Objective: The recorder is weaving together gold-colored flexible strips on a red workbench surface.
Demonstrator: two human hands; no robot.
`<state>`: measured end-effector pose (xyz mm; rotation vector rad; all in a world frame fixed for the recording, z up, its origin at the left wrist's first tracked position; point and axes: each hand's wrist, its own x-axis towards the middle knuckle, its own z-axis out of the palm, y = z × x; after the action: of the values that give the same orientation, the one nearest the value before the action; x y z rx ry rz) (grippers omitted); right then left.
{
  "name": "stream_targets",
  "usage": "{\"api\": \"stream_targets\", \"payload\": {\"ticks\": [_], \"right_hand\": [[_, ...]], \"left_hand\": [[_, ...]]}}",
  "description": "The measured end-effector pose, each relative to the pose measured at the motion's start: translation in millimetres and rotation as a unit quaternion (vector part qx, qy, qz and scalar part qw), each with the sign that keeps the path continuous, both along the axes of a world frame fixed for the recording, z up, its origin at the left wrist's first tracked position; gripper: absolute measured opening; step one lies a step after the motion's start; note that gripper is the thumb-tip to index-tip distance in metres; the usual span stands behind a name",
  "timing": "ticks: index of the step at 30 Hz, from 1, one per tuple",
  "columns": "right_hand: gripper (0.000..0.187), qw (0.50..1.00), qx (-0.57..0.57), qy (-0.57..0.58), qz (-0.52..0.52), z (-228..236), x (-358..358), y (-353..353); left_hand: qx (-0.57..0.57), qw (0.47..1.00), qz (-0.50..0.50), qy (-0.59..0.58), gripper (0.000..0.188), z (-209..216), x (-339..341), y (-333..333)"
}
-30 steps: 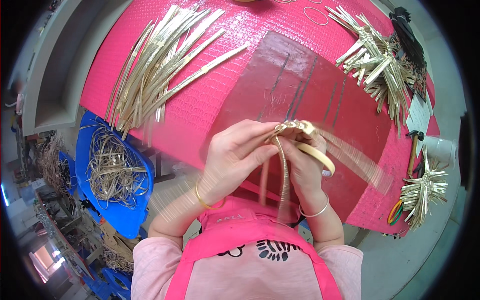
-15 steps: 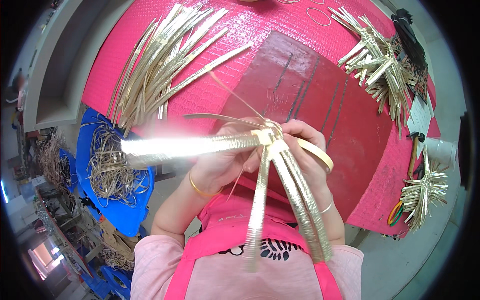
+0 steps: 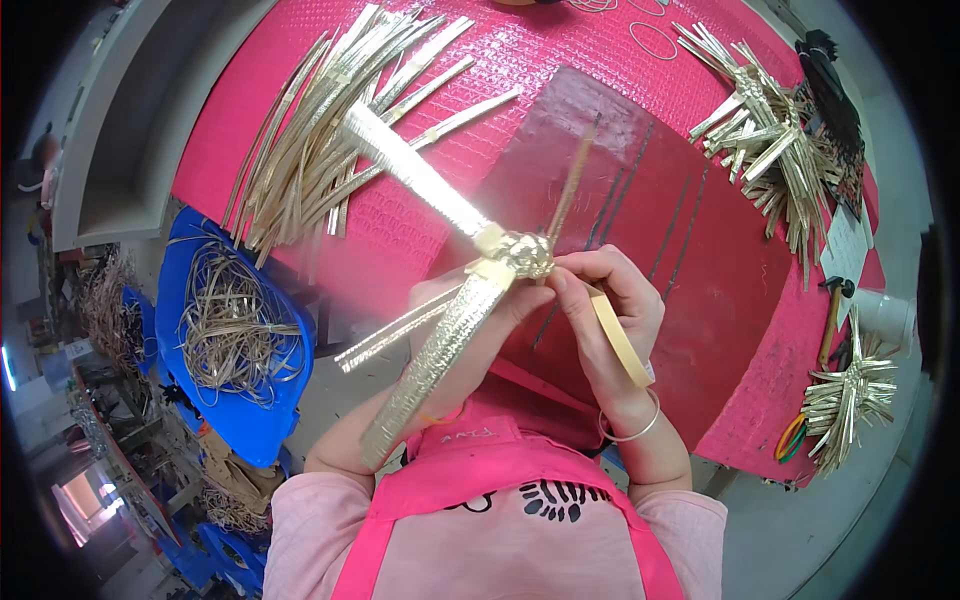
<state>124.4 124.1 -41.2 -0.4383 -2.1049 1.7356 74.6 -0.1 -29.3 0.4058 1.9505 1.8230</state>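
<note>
Above my lap I hold a woven knot of shiny gold strips point(image 3: 525, 255), its long flat ends fanning out up-left and down-left. Pale tape bands bind two of these ends beside the knot. My left hand point(image 3: 490, 345) is closed round the piece from below, its fingers partly hidden behind the strips. With thumb and forefinger, my right hand point(image 3: 618, 300) pinches the knot's right edge. Around the fingers of that hand hangs a roll of yellowish tape point(image 3: 620, 342). One thin brownish strip point(image 3: 573, 185) sticks up from the knot, blurred.
Under the work lies a dark red board point(image 3: 700, 290) on the pink-covered table point(image 3: 440, 215). Loose gold strips point(image 3: 310, 130) lie far left; several woven gold pieces point(image 3: 770, 130) sit at right, near a hammer point(image 3: 832, 318). A blue bin point(image 3: 255, 425) at left holds tangled strips.
The knot has turned in my hands: the bright long end swings from pointing left to up-left, and the lower ends from down to down-left. The thin strip now points up.
</note>
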Motion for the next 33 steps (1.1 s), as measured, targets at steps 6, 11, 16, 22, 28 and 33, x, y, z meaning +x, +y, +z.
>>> {"api": "stream_targets", "payload": {"ticks": [6,11,16,22,28,33], "right_hand": [[0.011,1.0,0.017,-0.002,0.023,-2,-3,2],[0.011,0.986,0.161,0.041,0.02,5,-5,7],[0.008,0.985,0.169,0.018,0.023,1,-8,4],[0.01,0.973,-0.218,0.061,-0.035,-17,-3,-19],[0.014,0.859,-0.492,0.043,-0.139,-9,18,22],[0.04,0.984,-0.067,0.126,-0.112,-2,51,57]], "left_hand": [[-0.047,0.99,0.048,0.127,0.015,-8,-1,-3],[0.001,0.996,0.059,0.065,0.013,-10,0,-2],[0.062,0.993,0.022,-0.101,0.012,-3,-6,-5],[0.267,0.95,0.03,-0.159,0.013,-21,-6,10],[0.172,0.951,-0.089,-0.24,0.013,-9,-45,8],[-0.298,0.869,-0.325,0.224,0.017,-3,-118,10]]}}
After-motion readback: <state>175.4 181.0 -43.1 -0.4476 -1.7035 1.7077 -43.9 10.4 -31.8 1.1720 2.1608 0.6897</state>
